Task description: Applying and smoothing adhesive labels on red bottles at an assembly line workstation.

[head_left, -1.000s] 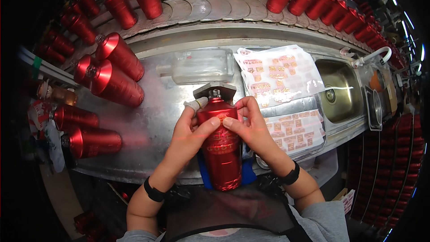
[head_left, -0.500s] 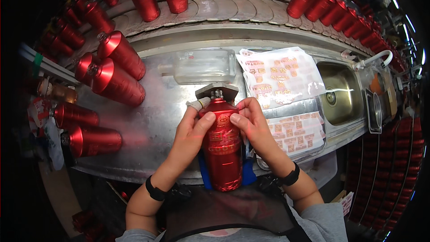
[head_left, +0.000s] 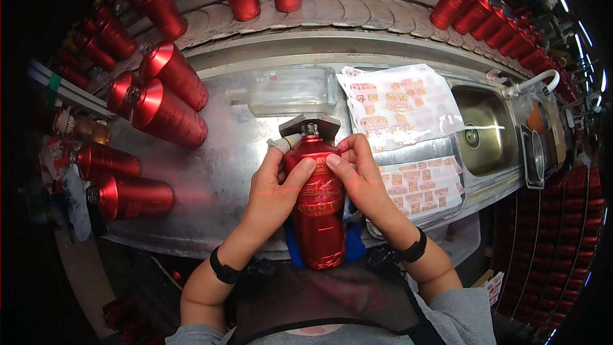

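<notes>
A glossy red bottle (head_left: 321,230) with gold markings lies in front of me, its bare neck pointing away. The neck end is at a dark angled bracket (head_left: 325,129), and blue material (head_left: 355,250) shows beneath the base. Around the bottle's left shoulder my left hand (head_left: 276,188) is closed, thumb pressed on the front, with a pale wrap on one finger. My right hand (head_left: 361,176) grips the opposite side, its thumb also on the front near the gold emblem. The fingertips behind the bottle are partly hidden.
Several red bottles (head_left: 167,115) stand or lie at the left of the metal table. A clear glass bottle (head_left: 294,92) lies beyond the bracket. Printed sticker sheets (head_left: 402,105) are at right, beside a sink (head_left: 469,160). A conveyor (head_left: 332,13) carries red bottles along the back.
Bottles on the conveyor have shifted to the right. My left thumb has slid a little right across the bottle's front, and the right thumb sits slightly higher. Both hands keep hold.
</notes>
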A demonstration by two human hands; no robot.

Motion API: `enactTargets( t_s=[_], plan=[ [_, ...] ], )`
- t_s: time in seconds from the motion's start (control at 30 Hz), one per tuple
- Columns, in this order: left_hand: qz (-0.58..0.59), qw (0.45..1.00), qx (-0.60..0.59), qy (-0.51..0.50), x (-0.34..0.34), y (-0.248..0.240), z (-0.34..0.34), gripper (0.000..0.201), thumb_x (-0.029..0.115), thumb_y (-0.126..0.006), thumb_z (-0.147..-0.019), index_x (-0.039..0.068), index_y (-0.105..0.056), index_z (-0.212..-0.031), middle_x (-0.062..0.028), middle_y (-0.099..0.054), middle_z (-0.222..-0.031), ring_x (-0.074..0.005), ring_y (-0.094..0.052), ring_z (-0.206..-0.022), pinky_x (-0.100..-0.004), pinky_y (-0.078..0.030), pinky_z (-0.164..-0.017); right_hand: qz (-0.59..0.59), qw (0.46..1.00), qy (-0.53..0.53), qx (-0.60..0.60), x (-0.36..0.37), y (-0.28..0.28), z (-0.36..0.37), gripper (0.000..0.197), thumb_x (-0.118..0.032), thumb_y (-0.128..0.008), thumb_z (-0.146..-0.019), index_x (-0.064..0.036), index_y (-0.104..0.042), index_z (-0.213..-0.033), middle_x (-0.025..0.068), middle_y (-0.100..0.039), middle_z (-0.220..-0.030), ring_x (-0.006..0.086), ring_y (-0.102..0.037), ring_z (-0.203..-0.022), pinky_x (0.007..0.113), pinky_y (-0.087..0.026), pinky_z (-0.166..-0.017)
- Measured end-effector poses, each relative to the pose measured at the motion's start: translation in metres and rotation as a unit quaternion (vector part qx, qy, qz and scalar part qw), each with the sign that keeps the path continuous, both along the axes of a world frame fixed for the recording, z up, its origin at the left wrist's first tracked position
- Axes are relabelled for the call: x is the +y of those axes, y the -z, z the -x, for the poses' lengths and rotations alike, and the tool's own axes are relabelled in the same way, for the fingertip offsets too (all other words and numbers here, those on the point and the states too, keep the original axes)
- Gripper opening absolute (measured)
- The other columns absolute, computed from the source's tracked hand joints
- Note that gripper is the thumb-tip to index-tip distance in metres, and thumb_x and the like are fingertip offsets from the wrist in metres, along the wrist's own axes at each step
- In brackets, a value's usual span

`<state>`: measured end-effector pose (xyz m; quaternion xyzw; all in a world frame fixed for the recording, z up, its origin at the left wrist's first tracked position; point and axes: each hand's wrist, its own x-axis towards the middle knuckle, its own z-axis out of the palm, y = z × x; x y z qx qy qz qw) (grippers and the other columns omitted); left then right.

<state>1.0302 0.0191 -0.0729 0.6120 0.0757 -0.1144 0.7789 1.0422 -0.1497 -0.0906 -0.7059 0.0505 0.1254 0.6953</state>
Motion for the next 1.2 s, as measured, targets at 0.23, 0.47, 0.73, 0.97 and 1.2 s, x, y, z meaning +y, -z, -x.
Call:
enactTargets(
  t_s=[0.23, 0.47, 0.73, 0.97, 1.2],
  plan=[
    [0.003, 0.999, -0.016, 0.029, 0.003, -0.002, 0.004, 0.051, 0.014, -0.068, -0.093, 0.003, -0.044, -0.137, -0.0098, -0.062, -0.121, -0.0147, -0.063, -0.104, -0.0305, -0.053, -0.089, -0.029, 0.999, -0.003, -0.034, -0.001, -0.003, 0.002, 0.043, -0.02, -0.077, -0.084, -0.0039, -0.044, -0.107, -0.0009, -0.041, -0.079, 0.006, -0.038, -0.074, 0.022, -0.038, -0.067],
    [-0.014, 1.0, -0.023, 0.015, -0.001, -0.005, -0.001, 0.044, 0.012, -0.067, -0.093, 0.002, -0.05, -0.132, -0.0103, -0.064, -0.116, -0.013, -0.063, -0.102, -0.0286, -0.053, -0.087, 0.008, 1.0, -0.014, -0.015, -0.001, -0.003, -0.002, 0.04, -0.02, -0.075, -0.085, -0.0045, -0.043, -0.105, -0.0016, -0.041, -0.078, 0.0064, -0.038, -0.073, 0.022, -0.038, -0.066],
    [-0.036, 0.999, -0.032, -0.012, -0.006, -0.002, -0.003, 0.039, 0.016, -0.067, -0.094, 0.0, -0.053, -0.126, -0.0099, -0.065, -0.114, -0.0126, -0.063, -0.099, -0.0276, -0.052, -0.085, 0.011, 0.999, -0.013, -0.032, -0.003, 0.003, -0.002, 0.039, -0.022, -0.074, -0.086, -0.0038, -0.043, -0.102, -0.0009, -0.042, -0.076, 0.007, -0.039, -0.071, 0.024, -0.037, -0.062],
    [-0.059, 0.997, -0.043, 0.002, -0.003, 0.006, -0.002, 0.042, 0.018, -0.065, -0.096, 0.001, -0.05, -0.132, -0.0122, -0.063, -0.118, -0.0142, -0.061, -0.105, -0.0285, -0.05, -0.09, 0.006, 0.999, -0.034, -0.013, -0.007, -0.003, -0.004, 0.04, -0.025, -0.073, -0.089, -0.0034, -0.045, -0.107, -0.0014, -0.046, -0.077, 0.0065, -0.042, -0.071, 0.023, -0.039, -0.064],
    [0.033, 0.995, 0.055, 0.08, 0.013, 0.006, 0.036, 0.09, 0.023, -0.078, -0.085, 0.006, -0.019, -0.15, -0.0156, -0.05, -0.137, -0.0212, -0.052, -0.125, -0.0374, -0.041, -0.107, -0.057, 0.992, -0.084, 0.073, -0.024, -0.01, 0.035, 0.055, -0.023, -0.074, -0.089, -0.002, -0.042, -0.129, -0.0043, -0.046, -0.079, 0.0016, -0.044, -0.069, 0.017, -0.037, -0.063]
  ],
)
